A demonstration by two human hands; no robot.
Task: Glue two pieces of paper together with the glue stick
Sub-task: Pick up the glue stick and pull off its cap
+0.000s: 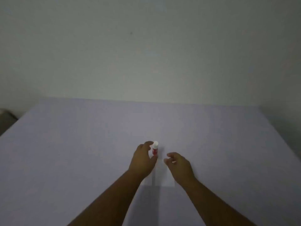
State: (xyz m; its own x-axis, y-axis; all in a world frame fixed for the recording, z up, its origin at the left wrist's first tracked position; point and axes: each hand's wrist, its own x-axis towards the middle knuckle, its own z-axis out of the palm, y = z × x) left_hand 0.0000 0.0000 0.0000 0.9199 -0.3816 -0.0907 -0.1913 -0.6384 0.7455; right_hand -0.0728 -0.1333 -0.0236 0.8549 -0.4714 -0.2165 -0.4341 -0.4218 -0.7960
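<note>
A small glue stick (155, 148) with a red label and a white cap stands upright at the middle of the table. My left hand (142, 159) curls around it from the left, thumb at its base and fingertips beside the cap. My right hand (178, 164) hovers just to the right of it, fingers loosely bent and apart, holding nothing. Two white pieces of paper lie side by side under my hands. The left piece (148, 181) is mostly hidden by my left wrist. More of the right piece (164, 176) shows, and a thin shadowed gap separates the two.
The pale lilac table (81, 152) spreads wide on both sides and ends at a plain grey-white wall (146, 54). A dark object (6, 119) sits past the table's far left corner. The light is dim.
</note>
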